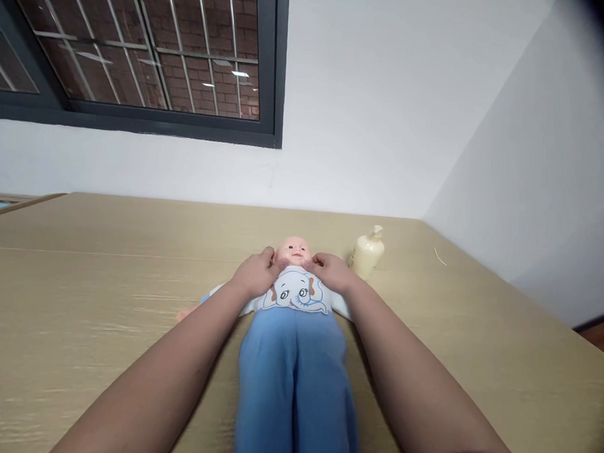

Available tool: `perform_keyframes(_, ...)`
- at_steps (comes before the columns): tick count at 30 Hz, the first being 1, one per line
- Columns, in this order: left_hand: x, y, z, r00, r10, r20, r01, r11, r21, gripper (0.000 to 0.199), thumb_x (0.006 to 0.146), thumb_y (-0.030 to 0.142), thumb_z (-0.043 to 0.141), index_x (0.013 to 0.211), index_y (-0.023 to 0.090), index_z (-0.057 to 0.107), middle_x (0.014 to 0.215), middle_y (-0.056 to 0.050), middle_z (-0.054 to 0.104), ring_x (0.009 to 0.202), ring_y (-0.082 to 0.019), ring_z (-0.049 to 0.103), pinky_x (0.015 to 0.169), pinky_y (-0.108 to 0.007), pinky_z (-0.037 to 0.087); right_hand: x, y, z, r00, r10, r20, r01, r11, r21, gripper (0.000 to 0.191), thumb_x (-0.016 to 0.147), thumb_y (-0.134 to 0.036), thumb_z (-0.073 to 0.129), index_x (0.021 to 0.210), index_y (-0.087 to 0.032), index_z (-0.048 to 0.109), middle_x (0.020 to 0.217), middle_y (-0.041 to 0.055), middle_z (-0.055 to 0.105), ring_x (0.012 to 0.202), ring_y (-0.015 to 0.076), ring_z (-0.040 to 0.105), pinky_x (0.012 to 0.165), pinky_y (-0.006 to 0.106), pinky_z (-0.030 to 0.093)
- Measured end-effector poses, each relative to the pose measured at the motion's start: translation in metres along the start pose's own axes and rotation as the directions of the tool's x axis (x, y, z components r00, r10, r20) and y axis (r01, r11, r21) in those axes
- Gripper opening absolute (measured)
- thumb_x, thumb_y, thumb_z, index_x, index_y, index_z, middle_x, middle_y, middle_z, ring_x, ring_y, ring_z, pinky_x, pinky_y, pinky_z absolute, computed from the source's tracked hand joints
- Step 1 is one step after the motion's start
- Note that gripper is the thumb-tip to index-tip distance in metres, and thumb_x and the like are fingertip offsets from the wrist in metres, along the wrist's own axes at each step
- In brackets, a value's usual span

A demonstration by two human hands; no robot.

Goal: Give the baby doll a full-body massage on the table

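A baby doll [293,248] lies on its back on the table, head away from me. It wears a white top [295,290] with an elephant face printed on the chest and blue trousers [293,380]. My left hand [258,272] is closed at the left side of the doll's neck, the thumb by its chin and a finger by the cheek. On the other side of the neck, my right hand [331,268] is closed in the same way near the collar. Whether the fingers grip cloth or the neck itself is hidden. One doll hand [186,314] sticks out past my left forearm.
A cream pump bottle [368,253] stands just right of my right hand. Farther right lies a thin pale strip [439,256]. The wooden table [108,275] meets a white wall [357,117] with a dark-framed barred window [275,67].
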State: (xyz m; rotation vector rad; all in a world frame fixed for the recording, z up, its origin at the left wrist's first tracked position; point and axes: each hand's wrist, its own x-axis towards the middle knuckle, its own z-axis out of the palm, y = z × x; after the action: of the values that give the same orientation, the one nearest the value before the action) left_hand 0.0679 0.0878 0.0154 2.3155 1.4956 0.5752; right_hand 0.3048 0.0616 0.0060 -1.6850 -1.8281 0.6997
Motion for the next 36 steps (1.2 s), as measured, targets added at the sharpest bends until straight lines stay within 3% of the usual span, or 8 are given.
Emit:
perform_keyframes(5, 0.004, -0.004, 0.003, 0.999, -0.034, -0.028, 0.033, 0.999, -0.029, 0.043, 0.103, 0.054, 0.026, 0.088, 0.023, 0.051, 0.093, -0.011, 0.072, 0.088, -0.029, 0.067, 0.067, -0.033, 0.039, 0.006, 0.010, 0.002, 1.000, -0.006, 0.002, 0.006, 0.999, 0.038, 0.052, 0.096, -0.064, 0.045, 0.093, -0.019, 0.069, 0.097, 0.0085, 0.074, 0.089, 0.0236, 0.067, 0.072, 0.030, 0.047)
perform_keyframes(9, 0.003, -0.004, 0.003, 0.998, -0.045, -0.041, 0.043, 0.998, -0.052, 0.045, 0.103, 0.056, 0.025, 0.084, 0.023, 0.049, 0.088, -0.010, 0.071, 0.085, -0.028, 0.067, 0.065, -0.033, 0.039, 0.006, 0.008, 0.002, 1.000, -0.001, -0.010, 0.001, 0.999, 0.042, 0.056, 0.098, -0.065, 0.038, 0.093, -0.018, 0.068, 0.100, 0.0099, 0.075, 0.095, 0.0247, 0.067, 0.075, 0.030, 0.047)
perform_keyframes(12, 0.002, -0.002, 0.002, 0.999, -0.043, -0.033, 0.041, 0.997, -0.063, 0.046, 0.100, 0.063, 0.030, 0.085, 0.023, 0.049, 0.087, -0.009, 0.071, 0.084, -0.028, 0.068, 0.063, -0.032, 0.038, 0.005, 0.004, 0.002, 1.000, 0.020, 0.001, -0.020, 0.999, 0.033, 0.057, 0.091, -0.073, 0.048, 0.093, -0.019, 0.067, 0.095, 0.0081, 0.075, 0.089, 0.0246, 0.068, 0.070, 0.030, 0.047)
perform_keyframes(17, 0.003, 0.000, 0.003, 0.995, -0.101, 0.008, 0.102, 0.992, -0.078, 0.056, 0.081, 0.076, 0.056, 0.098, 0.023, 0.051, 0.088, -0.007, 0.072, 0.080, -0.029, 0.068, 0.058, -0.031, 0.036, 0.004, 0.001, 0.003, 0.997, 0.072, -0.024, -0.072, 0.997, -0.001, 0.066, 0.070, -0.081, 0.066, 0.095, -0.020, 0.066, 0.095, 0.0076, 0.074, 0.084, 0.0252, 0.067, 0.063, 0.029, 0.043)
perform_keyframes(22, 0.002, 0.006, -0.001, 0.991, -0.135, 0.025, 0.135, 0.990, -0.034, 0.054, 0.081, 0.074, 0.057, 0.099, 0.023, 0.053, 0.089, -0.009, 0.073, 0.082, -0.030, 0.069, 0.058, -0.031, 0.035, 0.005, -0.004, 0.003, 0.991, 0.126, -0.047, -0.129, 0.990, -0.050, 0.069, 0.064, -0.083, 0.070, 0.092, -0.020, 0.067, 0.090, 0.0081, 0.074, 0.080, 0.0252, 0.067, 0.060, 0.029, 0.041)
perform_keyframes(27, -0.001, 0.005, 0.000, 0.995, -0.103, -0.004, 0.103, 0.994, -0.036, 0.056, 0.083, 0.077, 0.052, 0.097, 0.023, 0.053, 0.088, -0.008, 0.073, 0.081, -0.030, 0.069, 0.058, -0.031, 0.035, 0.002, -0.005, 0.003, 0.997, 0.071, -0.034, -0.072, 0.997, -0.038, 0.065, 0.071, -0.083, 0.064, 0.084, -0.019, 0.067, 0.083, 0.0075, 0.073, 0.076, 0.0244, 0.066, 0.059, 0.029, 0.040)
perform_keyframes(36, 0.000, -0.002, 0.003, 0.998, -0.067, -0.002, 0.066, 0.985, -0.162, 0.045, 0.091, 0.067, 0.048, 0.093, 0.023, 0.051, 0.084, -0.007, 0.070, 0.078, -0.028, 0.066, 0.060, -0.031, 0.036, 0.004, 0.007, 0.004, 1.000, 0.013, -0.014, -0.013, 0.999, 0.037, 0.054, 0.087, -0.071, 0.055, 0.089, -0.019, 0.068, 0.086, 0.0066, 0.072, 0.078, 0.0224, 0.065, 0.062, 0.029, 0.043)
